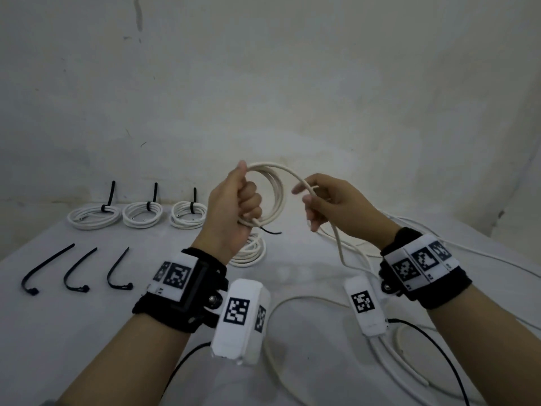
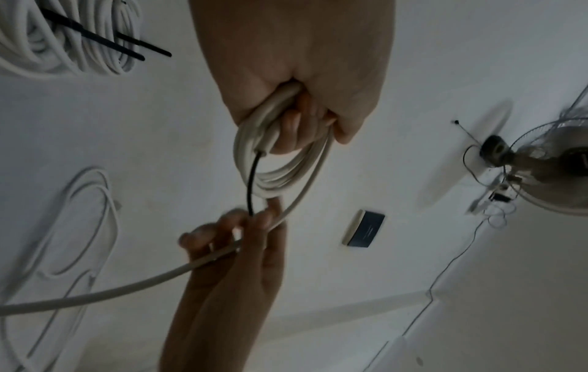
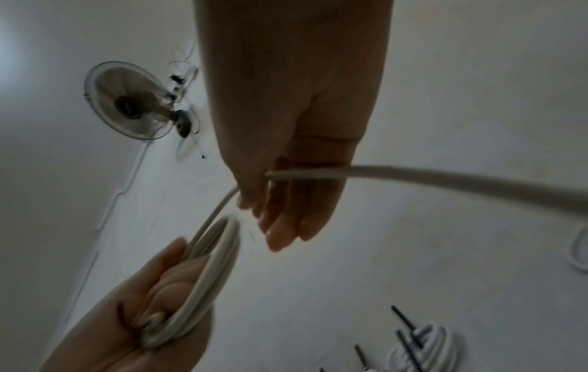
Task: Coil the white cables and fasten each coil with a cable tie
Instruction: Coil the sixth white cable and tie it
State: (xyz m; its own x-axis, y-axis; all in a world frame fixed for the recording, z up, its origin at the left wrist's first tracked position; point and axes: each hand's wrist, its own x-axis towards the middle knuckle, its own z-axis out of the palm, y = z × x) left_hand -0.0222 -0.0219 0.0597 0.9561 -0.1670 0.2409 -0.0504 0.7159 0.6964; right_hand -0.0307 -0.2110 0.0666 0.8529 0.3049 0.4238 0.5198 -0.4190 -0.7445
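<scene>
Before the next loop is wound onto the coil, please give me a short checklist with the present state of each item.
1. Left hand grips the coil firmly: ok.
2. Right hand has the free cable running through its fingers: ok.
3. Free cable is slack, not snagged on the loose cables on the table: cannot tell.
4. Spare cable ties lie within reach on the left: ok, three.
5. Coil is fastened: not ok, no tie on it yet.

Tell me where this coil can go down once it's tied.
Bare table lies nearer than the three loose cable ties, left of the left hand. The right side is crowded with loose white cables; the back row holds tied coils.
</scene>
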